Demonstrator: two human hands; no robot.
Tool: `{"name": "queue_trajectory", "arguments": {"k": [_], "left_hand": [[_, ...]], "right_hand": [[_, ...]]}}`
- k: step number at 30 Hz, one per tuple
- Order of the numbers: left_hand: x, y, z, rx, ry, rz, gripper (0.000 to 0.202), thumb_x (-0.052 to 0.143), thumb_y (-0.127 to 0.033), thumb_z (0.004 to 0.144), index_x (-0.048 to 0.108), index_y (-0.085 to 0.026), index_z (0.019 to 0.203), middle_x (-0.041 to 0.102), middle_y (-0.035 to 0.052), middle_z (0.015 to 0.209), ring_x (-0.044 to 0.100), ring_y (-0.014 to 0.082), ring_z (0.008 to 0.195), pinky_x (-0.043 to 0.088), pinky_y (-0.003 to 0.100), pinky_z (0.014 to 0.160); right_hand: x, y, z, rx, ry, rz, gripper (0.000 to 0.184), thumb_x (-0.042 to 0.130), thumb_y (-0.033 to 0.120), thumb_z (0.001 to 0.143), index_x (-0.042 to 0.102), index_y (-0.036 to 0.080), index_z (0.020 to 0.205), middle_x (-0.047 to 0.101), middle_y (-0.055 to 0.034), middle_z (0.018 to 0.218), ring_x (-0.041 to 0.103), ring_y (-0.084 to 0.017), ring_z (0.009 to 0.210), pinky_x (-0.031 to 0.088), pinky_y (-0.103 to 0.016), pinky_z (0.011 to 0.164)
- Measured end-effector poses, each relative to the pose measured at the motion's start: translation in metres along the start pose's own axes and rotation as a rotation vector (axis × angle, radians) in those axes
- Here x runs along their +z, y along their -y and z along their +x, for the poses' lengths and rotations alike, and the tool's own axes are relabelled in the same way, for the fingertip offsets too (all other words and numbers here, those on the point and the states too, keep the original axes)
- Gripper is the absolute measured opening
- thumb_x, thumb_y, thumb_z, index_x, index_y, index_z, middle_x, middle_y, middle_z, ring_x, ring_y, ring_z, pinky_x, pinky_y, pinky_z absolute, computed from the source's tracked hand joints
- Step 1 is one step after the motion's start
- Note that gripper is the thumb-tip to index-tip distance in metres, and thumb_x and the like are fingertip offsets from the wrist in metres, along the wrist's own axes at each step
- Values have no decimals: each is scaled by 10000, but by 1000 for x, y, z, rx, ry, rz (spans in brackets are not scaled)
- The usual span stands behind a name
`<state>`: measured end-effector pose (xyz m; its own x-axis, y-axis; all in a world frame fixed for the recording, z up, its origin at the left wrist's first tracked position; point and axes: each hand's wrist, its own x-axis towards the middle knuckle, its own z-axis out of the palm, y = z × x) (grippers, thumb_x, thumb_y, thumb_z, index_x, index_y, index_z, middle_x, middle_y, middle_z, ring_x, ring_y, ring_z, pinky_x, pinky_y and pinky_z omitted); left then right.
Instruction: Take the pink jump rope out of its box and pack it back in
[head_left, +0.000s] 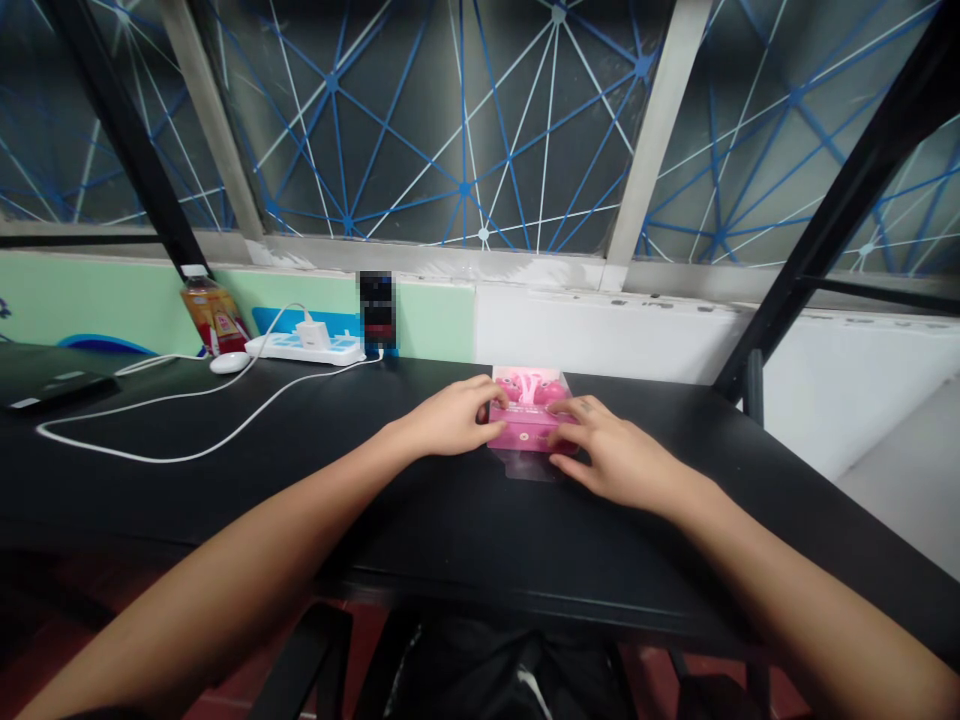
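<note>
A small pink box lies on the black desk in front of me, with pink rounded shapes and white print on its upper part. At its left edge, my left hand grips it with bent fingers and the thumb at the front. My right hand holds the right side, fingers slightly apart and resting on the box. Below the front edge a see-through flap or sheet shows faintly; whether it is joined to the box I cannot tell.
On the left stand a drink bottle and a white power strip with a plugged-in charger. A white mouse, a looping white cable and a dark flat device lie nearby. A blurred dark device leans against the wall.
</note>
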<state>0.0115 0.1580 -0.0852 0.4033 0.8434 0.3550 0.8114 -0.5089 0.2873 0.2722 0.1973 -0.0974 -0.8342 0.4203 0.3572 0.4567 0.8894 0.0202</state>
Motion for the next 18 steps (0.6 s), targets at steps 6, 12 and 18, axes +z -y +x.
{"name": "queue_trajectory", "arguments": {"k": [6, 12, 18], "left_hand": [[0, 0, 0, 2, 2, -5, 240, 569, -275, 842, 612, -197, 1065, 575, 43, 1016, 549, 135, 761, 471, 281, 729], [1, -2, 0, -14, -10, 3, 251, 570, -255, 829, 614, -197, 1069, 578, 47, 1040, 551, 133, 745, 475, 286, 728], [-3, -4, 0, 4, 10, -14, 237, 583, -270, 824, 624, -194, 1045, 581, 37, 996, 565, 136, 762, 480, 277, 726]], "right_hand": [[-1, 3, -1, -12, 15, 19, 280, 642, 449, 842, 659, 209, 983, 488, -126, 1358, 424, -323, 1266, 535, -456, 901], [4, 6, 1, -14, 12, -87, 310, 634, 456, 844, 664, 187, 995, 494, -163, 1348, 459, -360, 1217, 562, -454, 772], [2, 4, 6, 67, -86, -51, 103, 492, 206, 907, 585, 177, 941, 633, -99, 946, 543, -252, 911, 523, -378, 689]]}}
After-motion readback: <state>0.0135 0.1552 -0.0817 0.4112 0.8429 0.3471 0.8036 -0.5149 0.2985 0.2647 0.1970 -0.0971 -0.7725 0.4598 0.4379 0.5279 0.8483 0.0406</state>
